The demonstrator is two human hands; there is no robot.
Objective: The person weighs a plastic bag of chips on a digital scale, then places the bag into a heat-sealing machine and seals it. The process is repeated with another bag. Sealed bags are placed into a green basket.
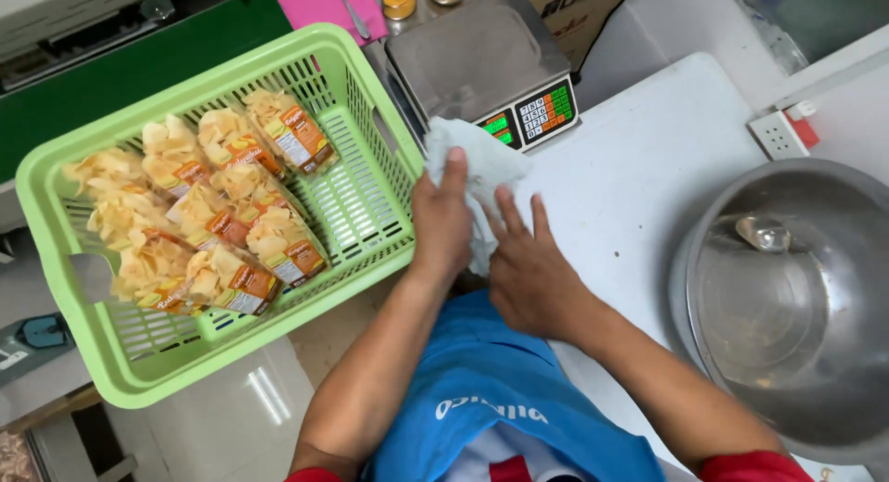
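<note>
A green basket (366, 195) of bagged chips (208, 213) fills the left of the frame, a scale (482, 61) sits top centre, a steel bowl (796, 297) lower right; at centre, on the white surface (639, 167), both hands press a white cloth (477, 167): left hand (441, 225) flat on top, right hand (530, 269) fingers spread against it

Both hands (443, 225) (530, 271) on white cloth (474, 162) w/ fingers flat.
</note>
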